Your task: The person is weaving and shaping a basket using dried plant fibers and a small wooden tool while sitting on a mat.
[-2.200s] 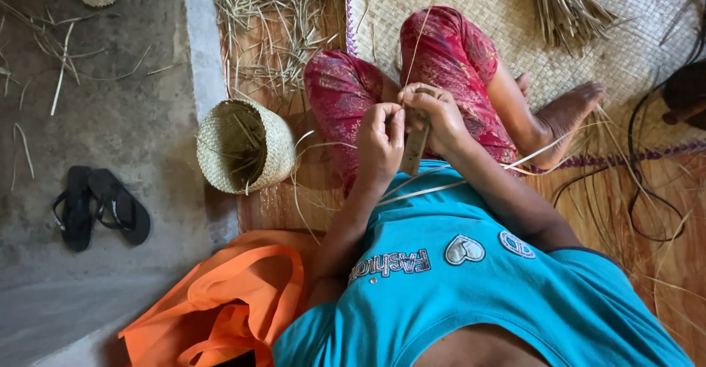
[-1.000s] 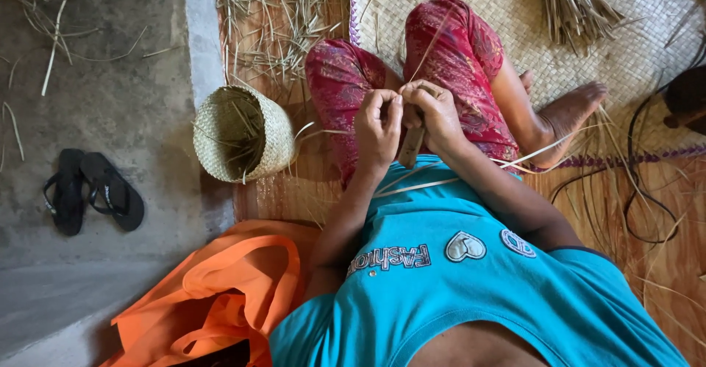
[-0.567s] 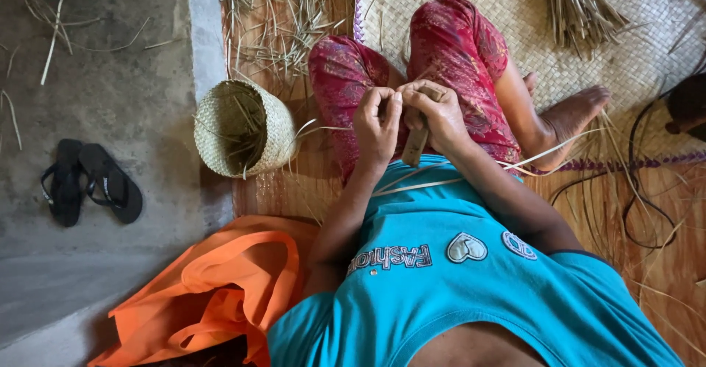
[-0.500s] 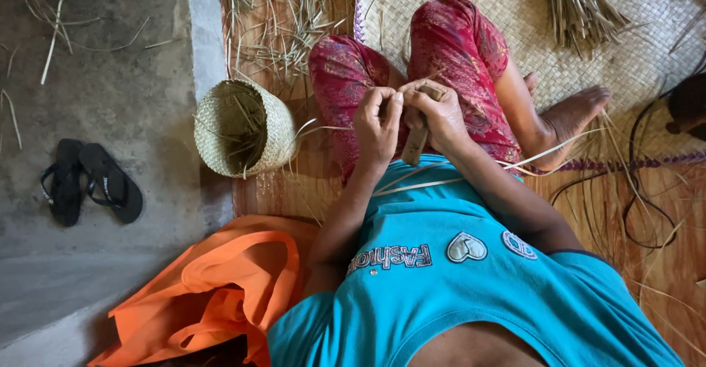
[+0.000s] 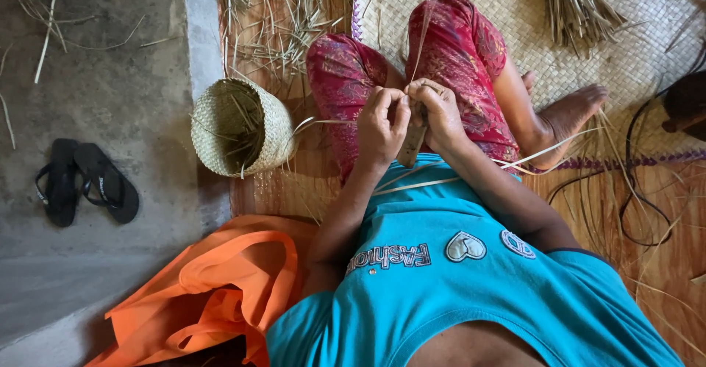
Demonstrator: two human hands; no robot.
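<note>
Little has shifted since the earlier frames: the hands remain raised together over the lap, and only the camera has drifted a touch, sliding the woven basket and the black sandals slightly across the picture. From the head camera, a person in a turquoise shirt and red patterned trousers sits on a woven mat, working dried reed. The left hand is curled shut, its fingertips pinching a thin pale strand that rises toward the knees; the right hand is clenched around a short brownish strip that hangs between the two wrists, just above the shirt. Whether that strip is a tool or a piece of plaiting cannot be told. Long pale straws trail from the lap toward the bare foot. The basket lies on its side just left of the knee, mouth open, a loose straw reaching from it toward the hands. Loose reed cuttings litter the boards above it, a tied bundle of reeds rests on the mat, and an orange bag sits by the left elbow. By the look of it, the work in hand is the fine pinching and splitting or folding of a strand; the next move would seem to call for steady tension and small, close finger work.
</note>
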